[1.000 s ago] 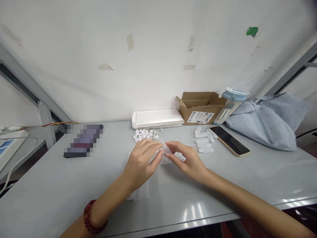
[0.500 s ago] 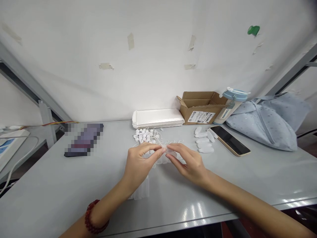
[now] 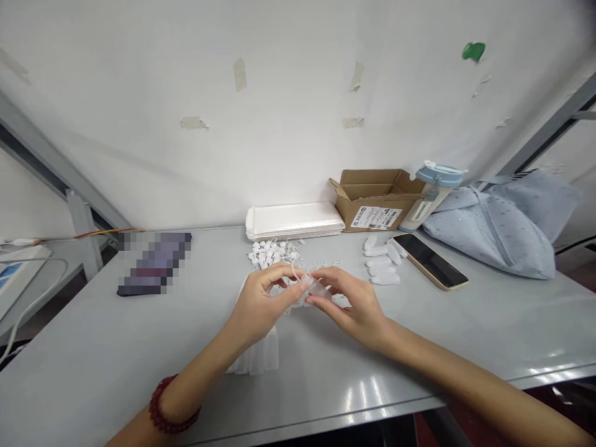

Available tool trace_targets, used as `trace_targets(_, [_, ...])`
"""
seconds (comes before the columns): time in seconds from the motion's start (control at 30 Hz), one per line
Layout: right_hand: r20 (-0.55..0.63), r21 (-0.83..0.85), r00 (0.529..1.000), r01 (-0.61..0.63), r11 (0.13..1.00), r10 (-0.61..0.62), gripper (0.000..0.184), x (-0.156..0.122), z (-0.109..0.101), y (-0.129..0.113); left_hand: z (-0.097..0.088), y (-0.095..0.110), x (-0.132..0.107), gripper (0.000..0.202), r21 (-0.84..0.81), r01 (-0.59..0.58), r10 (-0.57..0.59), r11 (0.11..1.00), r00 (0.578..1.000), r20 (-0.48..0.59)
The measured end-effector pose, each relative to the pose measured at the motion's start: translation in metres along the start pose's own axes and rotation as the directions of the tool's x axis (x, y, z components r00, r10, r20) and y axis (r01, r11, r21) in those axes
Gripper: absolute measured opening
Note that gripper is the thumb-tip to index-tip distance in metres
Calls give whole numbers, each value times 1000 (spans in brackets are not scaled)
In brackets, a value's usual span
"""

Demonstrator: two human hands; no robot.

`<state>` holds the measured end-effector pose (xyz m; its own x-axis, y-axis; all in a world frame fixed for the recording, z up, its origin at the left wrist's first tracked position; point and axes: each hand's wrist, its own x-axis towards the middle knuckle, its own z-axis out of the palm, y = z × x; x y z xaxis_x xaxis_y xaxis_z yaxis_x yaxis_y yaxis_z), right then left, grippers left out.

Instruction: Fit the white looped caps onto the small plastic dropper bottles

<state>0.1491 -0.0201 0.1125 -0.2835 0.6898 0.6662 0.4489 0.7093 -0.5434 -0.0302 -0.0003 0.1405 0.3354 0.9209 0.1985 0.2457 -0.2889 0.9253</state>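
Observation:
Between the fingertips of my right hand (image 3: 357, 301) is a small translucent plastic bottle (image 3: 320, 289), tilted with its neck toward the left. My left hand (image 3: 261, 303) pinches a white cap with a thin curved strap (image 3: 295, 270) at that neck. Whether the cap is fully seated cannot be made out. Beyond my left hand lies a pile of white caps (image 3: 267, 253). More capped pieces lie partly hidden behind both hands. Several translucent bottles (image 3: 263, 355) are lined up below my left wrist, and others (image 3: 384, 275) lie loose to the right.
A stack of flat white boxes (image 3: 295, 220) stands against the wall beside an open cardboard box (image 3: 372, 208). Further right are a blue-lidded cup (image 3: 431, 195), a phone (image 3: 431, 261) and a pale blue bag (image 3: 493, 230). A blurred dark item (image 3: 158, 264) lies at left.
My fingers have shifted slightly on the bottle, which now shows more clearly between my hands with the cap's strap standing up. The whole view has moved a little.

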Motion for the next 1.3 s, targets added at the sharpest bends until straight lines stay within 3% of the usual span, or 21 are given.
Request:
trace_targets(0.13, [135,230,962,-262,937,235,19,4,-4,-7,-4,1,2,17,19,9,-10,1000,997,76])
trace_targets(0.2, [158,300,929,-369,880,336,19,5,-5,-7,-4,-1,2,16,93,-19,15,996,999,40])
trace_targets(0.27, [166,338,888,-461,821,430,21,6,-4,-6,-1,-5,0,10,213,-114,126,970,991,-42])
trace_targets(0.33, [176,367,843,-535,761,508,23,6,-3,-5,2,-8,-2,5,350,-261,319,900,941,-116])
trace_targets(0.43, [184,426,807,-580,694,561,25,6,-2,-3,6,-9,-4,12,493,-439,556,751,823,-113])
trace_targets(0.53, [190,486,797,-583,651,573,26,6,-1,-4,8,-7,-5,21,541,-553,668,634,743,-23])
trace_targets(0.6, [200,520,792,-585,622,577,26,6,0,-5,8,-7,-5,25,553,-593,684,585,727,56])
trace_targets(0.73, [219,561,784,-588,582,581,27,7,0,-7,6,-9,-5,31,599,-602,660,528,735,156])
trace_targets(0.87, [219,569,780,-590,573,586,28,8,1,-8,6,-11,-7,42,648,-594,650,476,734,196])
trace_targets(0.97, [217,572,786,-583,577,579,25,10,1,-8,6,-8,-7,37,662,-590,644,462,737,208])
trace_targets(1.17, [239,545,811,-567,618,534,14,11,-3,-9,-4,1,-11,37,559,-592,569,581,786,241])
trace_targets(1.3, [340,374,815,-574,728,469,7,8,-6,-13,-11,-4,-32,42,520,-544,466,659,838,285])
